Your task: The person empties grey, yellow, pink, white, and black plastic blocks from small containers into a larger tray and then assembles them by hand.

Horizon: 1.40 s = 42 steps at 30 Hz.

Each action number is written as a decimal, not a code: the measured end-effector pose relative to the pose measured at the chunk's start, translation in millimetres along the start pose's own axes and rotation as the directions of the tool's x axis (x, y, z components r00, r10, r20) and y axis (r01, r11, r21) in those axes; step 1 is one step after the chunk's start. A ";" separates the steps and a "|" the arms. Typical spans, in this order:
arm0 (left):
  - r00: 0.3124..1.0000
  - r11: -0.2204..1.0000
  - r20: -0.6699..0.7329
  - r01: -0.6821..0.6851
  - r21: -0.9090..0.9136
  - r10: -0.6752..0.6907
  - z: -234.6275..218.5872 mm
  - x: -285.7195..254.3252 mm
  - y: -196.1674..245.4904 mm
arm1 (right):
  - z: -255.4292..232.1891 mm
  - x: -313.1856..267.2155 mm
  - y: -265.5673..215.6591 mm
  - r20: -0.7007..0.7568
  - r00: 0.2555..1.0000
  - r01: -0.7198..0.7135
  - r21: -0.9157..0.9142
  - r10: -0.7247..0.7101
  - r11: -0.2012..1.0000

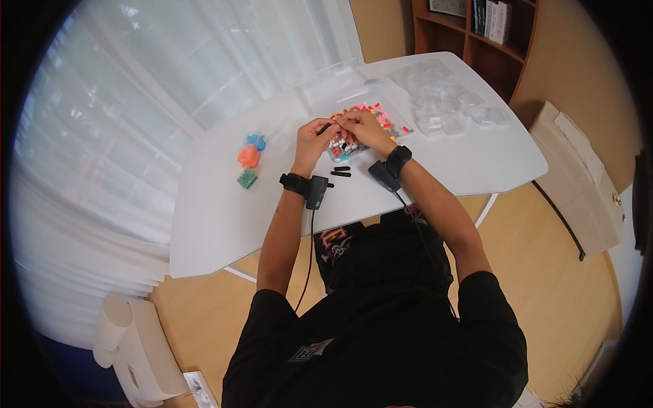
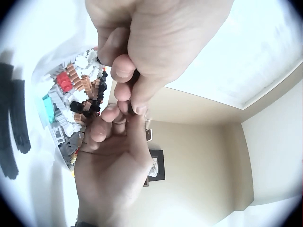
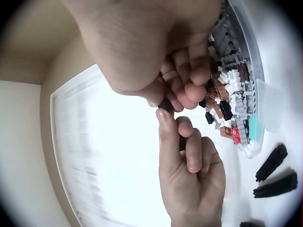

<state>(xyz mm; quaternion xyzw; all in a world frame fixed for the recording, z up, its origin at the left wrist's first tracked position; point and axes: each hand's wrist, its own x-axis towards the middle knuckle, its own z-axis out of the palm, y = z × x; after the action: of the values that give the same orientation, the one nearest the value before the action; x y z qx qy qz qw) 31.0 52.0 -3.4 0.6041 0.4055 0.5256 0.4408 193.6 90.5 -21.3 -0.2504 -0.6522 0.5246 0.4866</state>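
Above a clear bin (image 3: 252, 45) of small toy bricks (image 2: 87, 85), both hands meet fingertip to fingertip. My left hand (image 1: 314, 144) holds a black brick piece (image 3: 182, 143), its fingers curled round most of it. From the other side my right hand (image 1: 367, 130) pinches a small dark brick (image 3: 166, 105) between thumb and finger, right at the left fingertips. Fingers hide much of both pieces. Two black brick strips (image 3: 275, 185) lie side by side on the white table (image 1: 224, 224), just in front of the bin.
Blue (image 1: 256, 141), orange (image 1: 248, 157) and green (image 1: 247, 178) brick clusters stand to the left on the table. Several clear plastic containers (image 1: 454, 122) are gathered at the far right. A clear lid (image 1: 333, 80) rises behind the bin, near white curtains (image 1: 204, 61).
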 end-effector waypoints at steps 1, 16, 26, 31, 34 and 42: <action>1.000 1.000 0.006 0.002 -0.006 -0.002 -0.4 -0.4 0.7 | -0.7 -0.2 0.2 -0.001 1.000 0.000 0.001 0.000 1.000; 0.996 0.993 0.021 0.089 -0.082 -0.087 -4.6 0.8 -1.3 | 6.6 -1.8 1.3 -0.055 0.998 -0.024 -0.132 0.017 0.991; 0.986 0.978 0.085 0.152 -0.142 -0.141 -4.5 2.4 -5.0 | 9.1 -0.6 7.4 -0.174 0.970 0.108 -0.315 -0.170 0.943; 0.996 0.988 0.033 0.085 -0.133 -0.081 0.6 2.9 -7.4 | 7.8 -2.4 -0.9 -0.239 0.971 -0.029 -0.172 -0.013 0.985; 0.998 0.996 -0.032 0.058 -0.064 -0.060 0.7 2.7 -9.6 | 7.8 0.5 2.9 -0.318 0.908 0.139 -0.387 -0.274 0.911; 0.995 0.993 -0.081 0.058 -0.101 -0.066 -2.4 1.5 -3.6 | 6.4 -0.7 -1.0 -0.197 0.963 0.133 -0.248 -0.184 0.960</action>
<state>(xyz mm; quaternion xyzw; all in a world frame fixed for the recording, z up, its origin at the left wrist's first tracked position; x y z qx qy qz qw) 28.7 54.7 -6.3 0.5463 0.4159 0.5560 0.4685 188.3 86.7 -20.5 -0.3084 -0.6699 0.3730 0.5630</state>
